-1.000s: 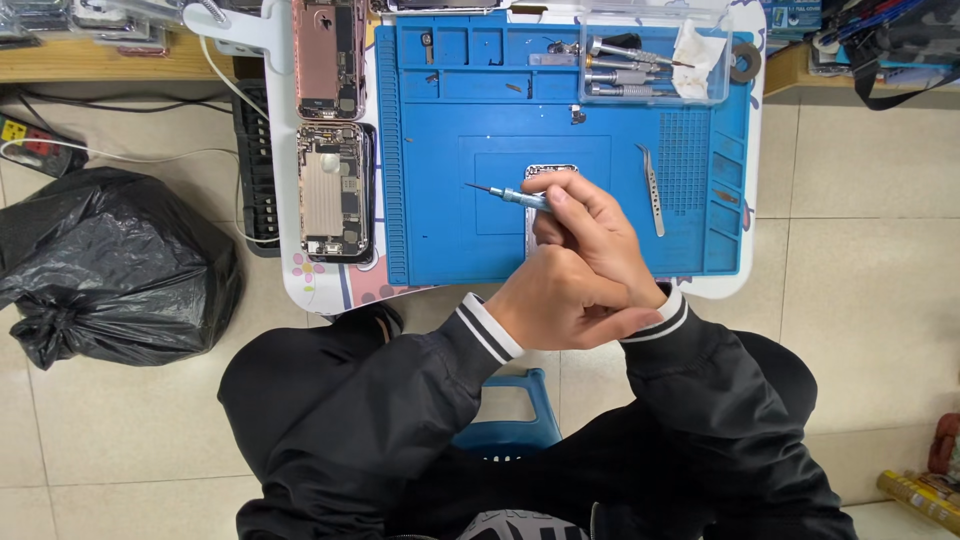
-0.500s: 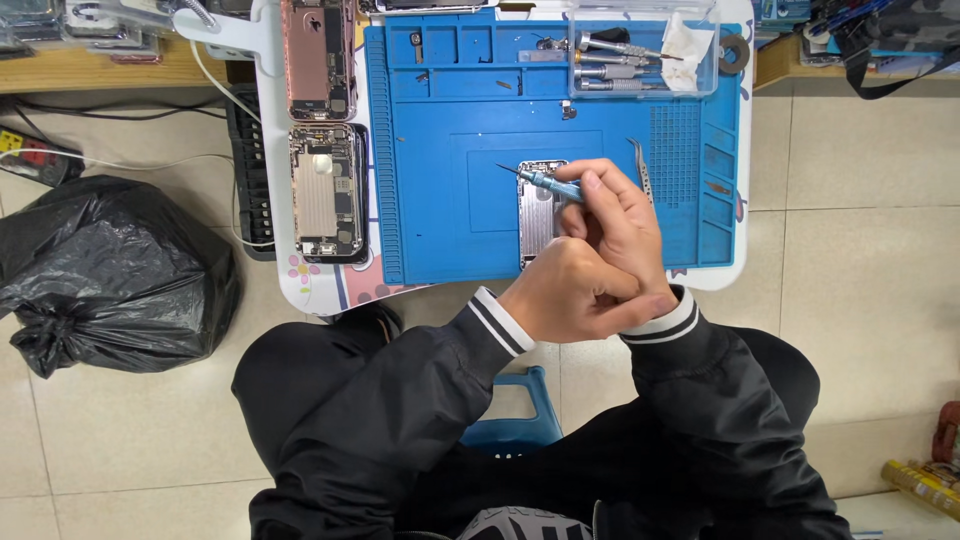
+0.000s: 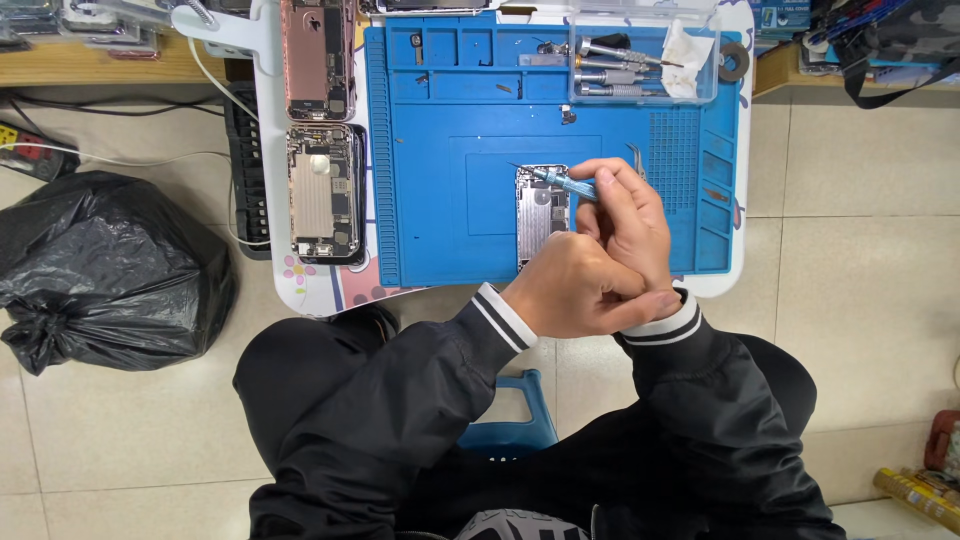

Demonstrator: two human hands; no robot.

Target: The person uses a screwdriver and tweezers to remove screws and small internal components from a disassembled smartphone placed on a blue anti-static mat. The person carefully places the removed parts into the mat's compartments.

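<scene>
blue mat (image 3: 470,120) spread across the bench, opened phone (image 3: 541,210) flat near its front edge, left hand (image 3: 575,290) clenched beside it as a brace, right hand (image 3: 625,220) pinching a slim screwdriver (image 3: 555,181) angled down over it.

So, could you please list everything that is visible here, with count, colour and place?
mat: one, blue, on the white table
opened phone: one, silver, mat centre, under the hands
screwdriver: one, blue handle, in the right hand
phone bodies: two, pink and silver, left of the mat
clear tray: one, holding metal tools, mat top right
tweezers: one, silver, right of the hands
bag: one, black, floor left
stool: one, blue, below
left hand: beside the phone
right hand: holding the screwdriver
</scene>
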